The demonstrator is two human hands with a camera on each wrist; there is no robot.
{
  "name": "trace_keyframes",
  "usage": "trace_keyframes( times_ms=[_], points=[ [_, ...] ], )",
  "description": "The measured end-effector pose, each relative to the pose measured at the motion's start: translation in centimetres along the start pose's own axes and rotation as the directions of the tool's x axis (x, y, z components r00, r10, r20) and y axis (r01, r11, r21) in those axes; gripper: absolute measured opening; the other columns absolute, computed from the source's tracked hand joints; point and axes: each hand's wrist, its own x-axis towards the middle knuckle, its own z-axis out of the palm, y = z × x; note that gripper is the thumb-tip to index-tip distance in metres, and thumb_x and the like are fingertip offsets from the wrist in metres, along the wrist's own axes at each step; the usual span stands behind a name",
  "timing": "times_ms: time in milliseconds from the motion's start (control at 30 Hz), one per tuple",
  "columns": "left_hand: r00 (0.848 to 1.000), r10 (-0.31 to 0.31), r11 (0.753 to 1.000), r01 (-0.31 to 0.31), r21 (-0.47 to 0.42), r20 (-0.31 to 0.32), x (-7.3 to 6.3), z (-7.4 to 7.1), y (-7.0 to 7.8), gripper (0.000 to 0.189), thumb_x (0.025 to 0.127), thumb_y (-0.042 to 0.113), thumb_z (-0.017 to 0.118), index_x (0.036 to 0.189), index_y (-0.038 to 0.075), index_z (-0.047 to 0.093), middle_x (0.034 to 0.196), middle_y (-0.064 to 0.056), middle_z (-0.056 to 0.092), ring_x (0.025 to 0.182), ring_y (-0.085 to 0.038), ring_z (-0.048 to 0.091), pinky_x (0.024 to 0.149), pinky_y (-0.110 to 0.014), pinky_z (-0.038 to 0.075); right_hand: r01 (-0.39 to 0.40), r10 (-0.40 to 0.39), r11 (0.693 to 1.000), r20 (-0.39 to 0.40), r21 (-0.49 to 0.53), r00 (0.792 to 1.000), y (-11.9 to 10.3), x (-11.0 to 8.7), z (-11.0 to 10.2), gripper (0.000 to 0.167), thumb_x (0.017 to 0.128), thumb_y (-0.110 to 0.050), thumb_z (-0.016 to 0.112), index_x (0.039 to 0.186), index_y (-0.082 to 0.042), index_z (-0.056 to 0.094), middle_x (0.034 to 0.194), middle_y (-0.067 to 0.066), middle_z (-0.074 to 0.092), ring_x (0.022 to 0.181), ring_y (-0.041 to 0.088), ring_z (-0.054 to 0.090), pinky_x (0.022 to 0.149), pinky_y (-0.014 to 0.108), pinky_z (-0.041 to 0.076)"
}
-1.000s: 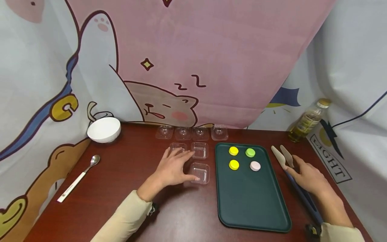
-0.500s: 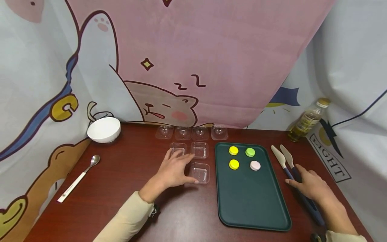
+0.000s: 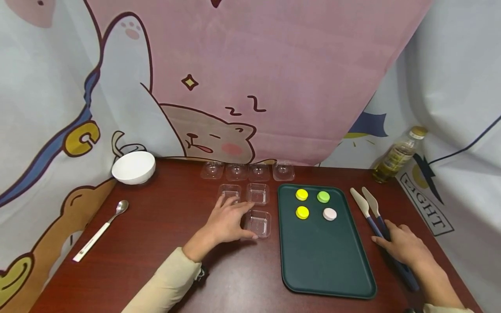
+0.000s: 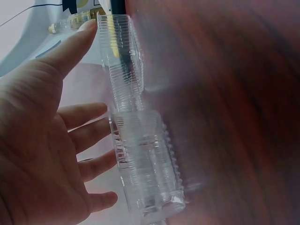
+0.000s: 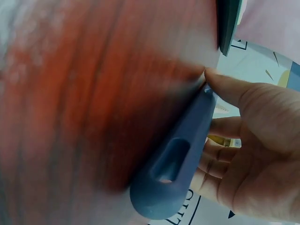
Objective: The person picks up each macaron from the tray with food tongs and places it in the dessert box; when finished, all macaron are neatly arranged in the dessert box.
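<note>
My left hand (image 3: 226,221) has its fingers spread over clear plastic boxes. In the head view its thumb reaches the near edge of the front box (image 3: 259,224), and its other fingers overlap the left back box (image 3: 230,191). The left wrist view has the straight thumb at the rim of one box (image 4: 121,61), other fingers behind another. My right hand (image 3: 407,245) loosely holds a pair of tongs (image 3: 372,213) by the blue handle (image 5: 164,173), thumb across one side and fingers on the other. The white tips lie apart, pointing away. Some right fingertips are hidden behind the handle.
Between the hands lies a dark green tray (image 3: 325,261) with several macarons, including yellow, green and pink (image 3: 329,214) ones. Clear lids (image 3: 236,171) line the back edge. A white bowl (image 3: 134,168) and spoon (image 3: 101,232) are at left, an oil bottle (image 3: 397,158) back right.
My right hand has slid back along the tongs, towards me, and the tongs have hardly moved. The left hand has shifted only slightly near the boxes.
</note>
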Motion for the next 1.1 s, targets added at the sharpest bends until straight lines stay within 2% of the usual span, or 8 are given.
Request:
trace_keyframes(
  times_ms=[300,533,633,733,900,1100],
  points=[
    [1.0,-0.018,1.0,0.018,0.002,0.021,0.2,0.1,-0.1,0.098,0.07,0.069,0.08,0.151,0.022,0.05,0.15,0.004,0.057,0.146,-0.033,0.041,0.124,-0.063,0.015,0.018,-0.019,0.999,-0.03,-0.05,0.999,0.1,0.4,0.0,0.083,0.096,-0.045,0.065,0.139,0.021,0.038,0.113,0.044,0.052,0.103,0.057,0.056,0.079,0.065,0.047],
    [1.0,0.0,1.0,0.001,-0.022,0.022,0.2,0.3,0.0,0.096,0.07,0.065,0.082,0.149,0.02,0.053,0.149,0.005,0.057,0.145,-0.033,0.042,0.124,-0.064,0.015,-0.021,0.02,0.999,-0.041,-0.032,0.999,0.2,0.3,-0.4,0.075,0.094,-0.041,0.066,0.134,0.019,0.046,0.108,0.04,0.056,0.093,0.05,0.059,0.074,0.062,0.049],
    [1.0,0.002,0.999,-0.001,-0.033,0.015,0.3,0.3,0.0,0.095,0.07,0.065,0.083,0.148,0.02,0.054,0.149,0.005,0.058,0.144,-0.033,0.043,0.123,-0.064,0.017,-0.028,0.027,1.0,-0.082,-0.013,0.996,0.2,0.0,-0.6,0.071,0.093,-0.039,0.066,0.132,0.019,0.05,0.109,0.041,0.056,0.093,0.051,0.059,0.075,0.063,0.048],
    [1.0,0.002,0.999,-0.001,-0.042,0.016,0.3,0.3,0.0,0.094,0.07,0.064,0.083,0.148,0.021,0.054,0.149,0.005,0.058,0.144,-0.033,0.044,0.123,-0.064,0.018,-0.017,0.017,1.0,-0.159,0.002,0.987,0.2,-0.3,-0.8,0.064,0.092,-0.034,0.066,0.129,0.017,0.055,0.107,0.041,0.057,0.093,0.053,0.06,0.073,0.064,0.048],
    [1.0,-0.001,0.999,0.001,-0.034,0.021,0.3,0.4,-0.1,0.093,0.07,0.064,0.083,0.148,0.022,0.054,0.148,0.006,0.059,0.144,-0.031,0.044,0.123,-0.064,0.017,-0.002,0.012,0.999,-0.286,0.033,0.958,0.3,-0.5,-0.8,0.054,0.09,-0.029,0.068,0.123,0.013,0.062,0.103,0.04,0.062,0.09,0.056,0.062,0.064,0.061,0.049],
    [1.0,0.009,1.0,-0.009,0.005,0.003,0.2,0.4,-0.1,0.087,0.07,0.064,0.083,0.143,0.024,0.059,0.142,0.007,0.063,0.142,-0.026,0.047,0.123,-0.065,0.016,0.006,0.016,0.998,-0.338,0.064,0.941,0.5,-0.5,-0.6,0.053,0.089,-0.029,0.072,0.12,0.013,0.064,0.101,0.038,0.067,0.087,0.055,0.064,0.064,0.061,0.049]
  ],
)
